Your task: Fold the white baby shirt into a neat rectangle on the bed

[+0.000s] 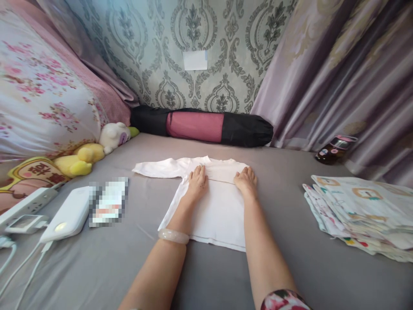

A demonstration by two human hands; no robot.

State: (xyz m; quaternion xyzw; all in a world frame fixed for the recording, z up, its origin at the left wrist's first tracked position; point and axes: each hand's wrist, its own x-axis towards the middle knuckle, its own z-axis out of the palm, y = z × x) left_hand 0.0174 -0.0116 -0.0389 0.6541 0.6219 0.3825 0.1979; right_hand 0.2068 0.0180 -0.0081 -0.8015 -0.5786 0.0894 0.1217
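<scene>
A small white long-sleeved shirt (219, 215) lies flat on the grey bed sheet (277, 181), its neck end away from me. One sleeve stretches out to the left; on the right side the other sleeve appears folded across the chest. My left hand (198, 181) rests on the upper left of the shirt, fingers stretched out and pressing the cloth. At the upper right edge my right hand (246, 180) lies on the fabric near the folded side, its fingers extended. A pale bangle (173, 236) circles my left wrist.
Folded printed cloths (364, 211) are stacked at the right, with a dark bottle (335, 149) behind. A black and pink rolled bag (200, 126) lies by the wall. Left are plush toys (114, 137), a power strip (30, 204), a white power bank (67, 213) with cables, and a blurred-out item (109, 201).
</scene>
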